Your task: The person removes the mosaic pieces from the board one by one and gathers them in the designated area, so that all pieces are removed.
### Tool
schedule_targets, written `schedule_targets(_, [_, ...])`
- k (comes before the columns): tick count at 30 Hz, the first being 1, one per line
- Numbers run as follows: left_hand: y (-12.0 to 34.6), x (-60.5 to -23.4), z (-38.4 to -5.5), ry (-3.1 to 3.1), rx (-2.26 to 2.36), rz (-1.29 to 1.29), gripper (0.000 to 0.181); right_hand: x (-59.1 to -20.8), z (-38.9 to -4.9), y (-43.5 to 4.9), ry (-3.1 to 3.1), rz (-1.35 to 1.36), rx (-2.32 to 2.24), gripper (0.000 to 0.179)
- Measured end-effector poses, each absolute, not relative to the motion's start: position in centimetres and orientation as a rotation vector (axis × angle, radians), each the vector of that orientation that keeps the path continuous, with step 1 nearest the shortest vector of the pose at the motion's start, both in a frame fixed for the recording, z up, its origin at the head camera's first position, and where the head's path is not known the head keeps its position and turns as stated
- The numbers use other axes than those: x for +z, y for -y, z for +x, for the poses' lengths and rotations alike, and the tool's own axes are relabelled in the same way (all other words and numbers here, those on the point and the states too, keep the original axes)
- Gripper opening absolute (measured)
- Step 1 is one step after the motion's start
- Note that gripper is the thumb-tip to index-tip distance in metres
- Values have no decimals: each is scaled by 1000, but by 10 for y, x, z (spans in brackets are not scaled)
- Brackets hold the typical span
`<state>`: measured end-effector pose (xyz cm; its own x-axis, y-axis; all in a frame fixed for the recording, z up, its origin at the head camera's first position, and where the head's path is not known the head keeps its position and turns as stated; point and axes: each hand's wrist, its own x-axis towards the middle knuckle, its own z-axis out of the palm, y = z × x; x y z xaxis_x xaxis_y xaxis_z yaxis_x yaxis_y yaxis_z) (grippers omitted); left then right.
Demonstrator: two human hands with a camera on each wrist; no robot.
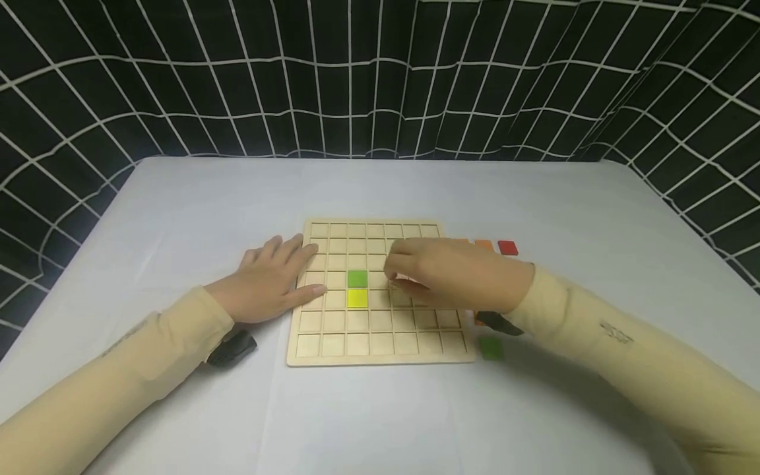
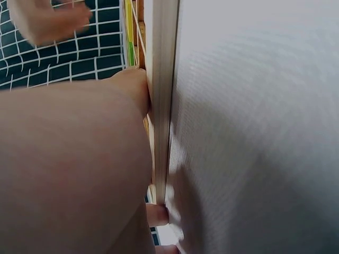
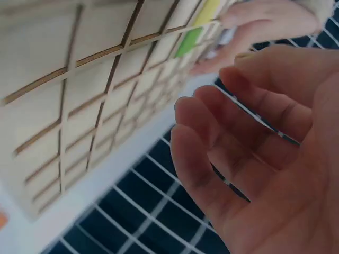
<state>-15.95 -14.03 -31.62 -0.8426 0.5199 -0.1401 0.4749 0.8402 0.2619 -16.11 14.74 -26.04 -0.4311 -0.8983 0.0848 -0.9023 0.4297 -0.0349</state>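
A wooden grid board with shallow square cells lies on the white table. One green tile and one yellow tile sit in neighbouring cells, left of the board's middle; green is on the far side. My left hand rests at the board's left edge, fingers spread, thumb and fingertips over the rim. Above the right half of the board hovers my right hand. In the right wrist view its fingers bend loosely, thumb near the index fingertip, and nothing shows between them.
Right of the board lie loose tiles: a red tile, an orange tile and a green tile, others partly hidden by the right hand and wrist. Dark cloth with white netting rises behind the table and along its sides.
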Motion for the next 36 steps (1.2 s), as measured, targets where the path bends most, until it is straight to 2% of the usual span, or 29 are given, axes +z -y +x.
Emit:
schedule_targets(6, [140,-316,-161,-2829,296,766,74,-272,-185,-121,2714,1765,124,9])
schedule_targets(14, [138,-312,-160,-2823,283,761,74,-283,-189,-111,2716,1740,48,22])
schedule_targets(21, [139,-313,-159,-2815,295,754,73,-285,-194,-110,2688,1833,113,32])
schedule_targets(36, [139,-313,-159,-2813,287,754,74,-282,-189,-113,2645,1834,95,25])
